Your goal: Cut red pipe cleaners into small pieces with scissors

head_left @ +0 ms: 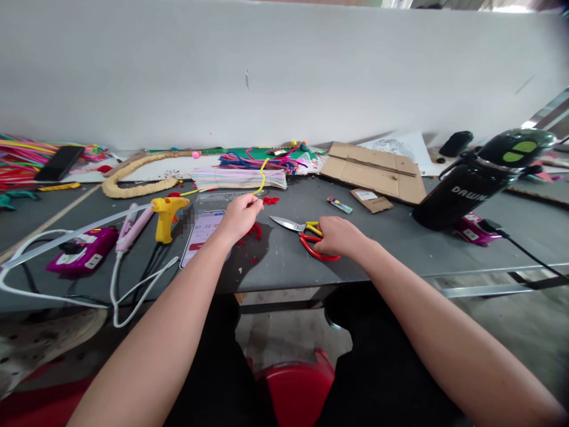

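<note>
On my feed the right hand (340, 236) sits nearest. Its fingers are curled loosely over the red and yellow handles of the scissors (297, 227), gripping them against the grey table (400, 249). I cannot tell whether any finger passes through the loops. The scissors lie flat with their long axis running across the table. The handles are under the palm and the closed blades point out to that hand's left, toward the other hand.

The left hand (240, 216) is a little farther out, its fingers drawn together and the tips pinching the lower end of a yellow pipe cleaner (262, 173). From the pinch the strand rises away from me and bends over at its top, so its length runs near to far. Red scraps (255, 230) lie just under this hand, between the two hands. A phone (202, 234) rests at its left, touching the wrist. A yellow glue gun (166, 216) stands beyond the phone, still farther left.

Past the fingertips lies a pastel bundle of pipe cleaners (240, 178). Flat cardboard (373, 169) lies well beyond the right hand.
</note>
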Available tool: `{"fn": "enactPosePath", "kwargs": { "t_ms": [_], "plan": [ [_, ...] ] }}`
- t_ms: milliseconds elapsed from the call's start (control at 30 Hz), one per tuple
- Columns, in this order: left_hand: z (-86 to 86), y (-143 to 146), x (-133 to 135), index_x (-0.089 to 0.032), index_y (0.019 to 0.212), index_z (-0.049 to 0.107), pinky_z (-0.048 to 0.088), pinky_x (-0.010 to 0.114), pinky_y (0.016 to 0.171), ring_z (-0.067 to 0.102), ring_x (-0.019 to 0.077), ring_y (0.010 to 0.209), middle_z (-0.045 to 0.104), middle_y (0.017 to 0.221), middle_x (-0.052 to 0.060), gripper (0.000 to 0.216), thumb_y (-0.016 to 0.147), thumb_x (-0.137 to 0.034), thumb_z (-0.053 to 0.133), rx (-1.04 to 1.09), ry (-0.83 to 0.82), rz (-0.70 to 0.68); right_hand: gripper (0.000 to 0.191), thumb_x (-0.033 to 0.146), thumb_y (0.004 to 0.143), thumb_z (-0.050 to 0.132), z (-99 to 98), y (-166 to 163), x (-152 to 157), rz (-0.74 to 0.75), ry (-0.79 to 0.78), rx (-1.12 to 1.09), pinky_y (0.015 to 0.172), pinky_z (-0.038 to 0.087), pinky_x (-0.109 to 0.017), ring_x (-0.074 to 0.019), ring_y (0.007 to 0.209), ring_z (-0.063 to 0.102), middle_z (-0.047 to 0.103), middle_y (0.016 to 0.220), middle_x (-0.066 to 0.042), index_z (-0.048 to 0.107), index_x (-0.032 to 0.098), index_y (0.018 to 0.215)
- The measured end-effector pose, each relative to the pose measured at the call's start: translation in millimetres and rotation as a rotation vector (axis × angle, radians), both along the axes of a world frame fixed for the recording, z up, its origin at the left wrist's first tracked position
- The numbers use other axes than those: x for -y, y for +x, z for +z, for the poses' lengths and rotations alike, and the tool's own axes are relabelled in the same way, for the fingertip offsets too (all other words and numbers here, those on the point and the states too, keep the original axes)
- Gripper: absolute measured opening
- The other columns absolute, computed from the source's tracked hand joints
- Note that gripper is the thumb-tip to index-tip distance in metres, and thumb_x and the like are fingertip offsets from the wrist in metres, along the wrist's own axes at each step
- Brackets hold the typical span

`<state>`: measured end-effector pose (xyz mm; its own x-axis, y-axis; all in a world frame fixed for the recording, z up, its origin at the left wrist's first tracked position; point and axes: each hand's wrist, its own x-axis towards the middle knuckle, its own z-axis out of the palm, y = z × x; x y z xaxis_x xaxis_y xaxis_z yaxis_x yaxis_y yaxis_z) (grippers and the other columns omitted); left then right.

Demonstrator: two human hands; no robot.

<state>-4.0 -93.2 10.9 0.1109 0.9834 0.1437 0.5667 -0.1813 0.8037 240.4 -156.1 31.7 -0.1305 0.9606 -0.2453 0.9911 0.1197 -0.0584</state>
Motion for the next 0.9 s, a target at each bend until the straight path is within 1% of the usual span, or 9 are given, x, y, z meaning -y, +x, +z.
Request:
{"fn": "enactPosePath", "kwargs": {
  "t_ms": [100,233,333,400,467,633,733,900],
  "plan": [
    [2.4,-1.0,-0.4,-0.018,0.075,0.060,0.035,0.027,0.057,0.047,0.0128,0.053,0.054,0.058,-0.001,0.024,0.084,-0.039,0.052,0.065,-0.013,0.006,0.028,0.035,0.071,0.064,-6.8,4.8,0.6,-0.029,0.061,-0.038,0.058,0.035,-0.030,-0.0252,0.083,0.063,0.068,0.095,-0.013,0.061,0.017,0.093],
    [8.2,0.0,1.2,-0.018,0.077,0.059,0.034,0.027,0.055,0.044,0.0120,0.049,0.050,0.053,-0.003,0.022,0.083,-0.037,0.052,0.157,-0.063,0.013,0.029,0.039,0.074,0.063,-16.9,14.6,-0.6,-0.114,0.169,-0.203,0.058,0.036,-0.029,-0.0232,0.080,0.061,0.068,0.095,-0.011,0.059,0.018,0.095],
    [8.7,-2.1,-0.5,-0.018,0.074,0.061,0.034,0.026,0.055,0.045,0.0123,0.050,0.050,0.051,-0.003,0.021,0.081,-0.037,0.054,0.102,-0.037,0.018,0.035,0.050,0.076,0.062,-19.5,19.9,1.4,-0.122,0.269,-0.298,0.057,0.035,-0.029,-0.0204,0.073,0.059,0.068,0.089,-0.008,0.059,0.021,0.094],
    [6.9,-4.8,-3.0,-0.018,0.072,0.061,0.033,0.027,0.055,0.045,0.0125,0.050,0.050,0.050,-0.003,0.021,0.079,-0.036,0.055,0.070,-0.028,0.013,0.041,0.060,0.077,0.059,-20.9,22.2,4.9,-0.116,0.297,-0.296,0.056,0.033,-0.028,-0.0199,0.070,0.057,0.068,0.085,-0.007,0.060,0.022,0.093],
    [4.8,-6.9,-5.4,-0.018,0.069,0.061,0.032,0.026,0.053,0.043,0.0122,0.049,0.049,0.050,-0.002,0.020,0.077,-0.035,0.056,0.085,-0.062,0.001,0.045,0.064,0.078,0.056,-23.8,23.8,9.1,-0.106,0.296,-0.270,0.055,0.031,-0.028,-0.0205,0.070,0.058,0.068,0.087,-0.007,0.061,0.023,0.096],
    [6.9,-4.5,-5.1,-0.017,0.058,0.053,0.027,0.026,0.046,0.038,0.0092,0.044,0.045,0.051,-0.002,0.016,0.069,-0.026,0.060,0.257,-0.254,-0.039,0.040,0.057,0.078,0.058,-34.5,24.1,17.0,-0.093,0.310,-0.242,0.056,0.030,-0.028,-0.0217,0.075,0.060,0.070,0.090,-0.008,0.062,0.023,0.099],
    [11.0,-1.7,-2.7,-0.018,0.055,0.048,0.023,0.027,0.044,0.036,0.0080,0.041,0.041,0.050,-0.002,0.020,0.070,-0.024,0.059,0.306,-0.290,-0.054,0.037,0.054,0.077,0.060,-38.1,22.9,18.9,-0.094,0.337,-0.252,0.055,0.030,-0.028,-0.0217,0.073,0.061,0.070,0.087,-0.007,0.063,0.022,0.097],
    [12.0,-0.3,-0.5,-0.018,0.057,0.046,0.022,0.026,0.043,0.034,0.0068,0.041,0.039,0.053,-0.002,0.022,0.073,-0.026,0.059,0.340,-0.366,-0.114,0.035,0.052,0.076,0.062,-42.8,23.8,19.2,-0.084,0.403,-0.321,0.056,0.031,-0.028,-0.0208,0.072,0.061,0.071,0.085,-0.006,0.065,0.022,0.093]
  ]
}}
